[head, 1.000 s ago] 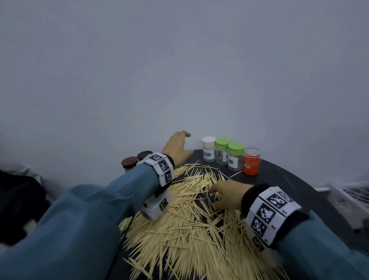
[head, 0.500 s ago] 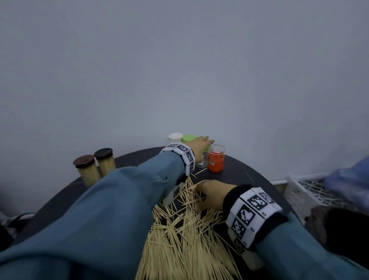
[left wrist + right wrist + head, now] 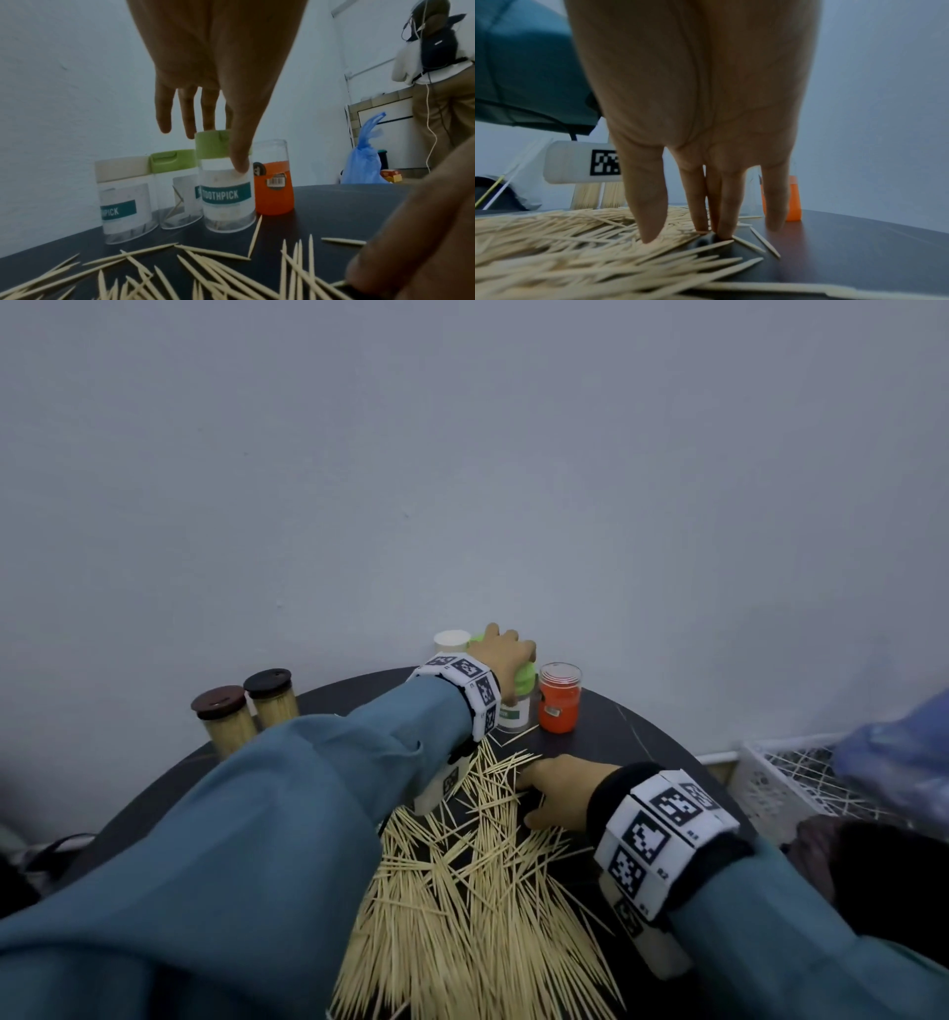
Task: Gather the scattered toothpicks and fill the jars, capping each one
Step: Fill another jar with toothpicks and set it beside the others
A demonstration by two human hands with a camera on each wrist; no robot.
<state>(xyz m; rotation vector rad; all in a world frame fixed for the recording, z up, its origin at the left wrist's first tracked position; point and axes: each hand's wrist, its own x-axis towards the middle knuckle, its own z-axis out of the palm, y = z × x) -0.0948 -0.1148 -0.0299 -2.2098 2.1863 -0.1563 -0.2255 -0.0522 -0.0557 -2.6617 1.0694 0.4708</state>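
Dark table (image 3: 642, 742): round, we see it carrying everything.
Toothpicks (image 3: 462, 891): pale heap spread across the table's near half.
Left hand (image 3: 506, 654): our thumb and fingers close over the green-capped jar (image 3: 226, 182) in the far row, beside the orange jar (image 3: 560, 706).
Right hand (image 3: 554, 791): fingers straight, tips pressing the heap's far edge.
Brown-lidded jars (image 3: 226, 724): two, full, far left.
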